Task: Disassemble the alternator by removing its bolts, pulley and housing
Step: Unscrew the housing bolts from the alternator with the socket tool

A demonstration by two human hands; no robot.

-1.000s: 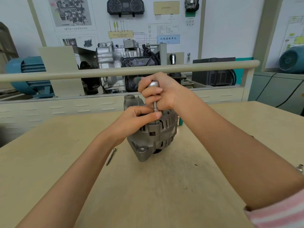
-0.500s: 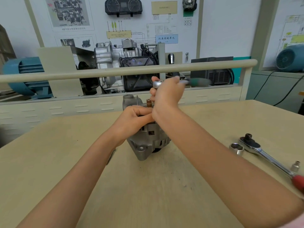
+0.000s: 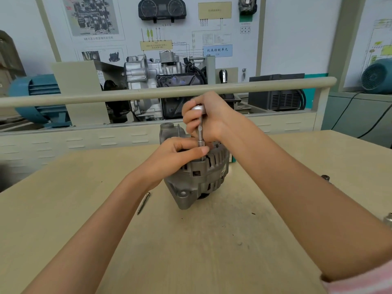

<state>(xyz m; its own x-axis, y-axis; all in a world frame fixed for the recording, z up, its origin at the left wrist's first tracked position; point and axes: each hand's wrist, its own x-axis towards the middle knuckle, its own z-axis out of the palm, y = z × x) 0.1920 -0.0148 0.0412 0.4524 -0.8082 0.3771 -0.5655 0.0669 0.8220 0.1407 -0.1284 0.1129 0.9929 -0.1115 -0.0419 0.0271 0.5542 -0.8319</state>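
At frame centre, the right hand (image 3: 209,117) grasps an upright ratchet wrench (image 3: 199,132) on the alternator (image 3: 199,175); the left hand (image 3: 180,154) pinches its shaft above the table (image 3: 84,209).

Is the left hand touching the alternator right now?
Touching. The head view shows the left hand resting on top of the alternator, its fingers lying over the housing beside the tool shaft that the right hand grips.

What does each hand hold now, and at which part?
The right hand grips the ratchet tool at its head. The left hand pinches its shaft low down, above the alternator.
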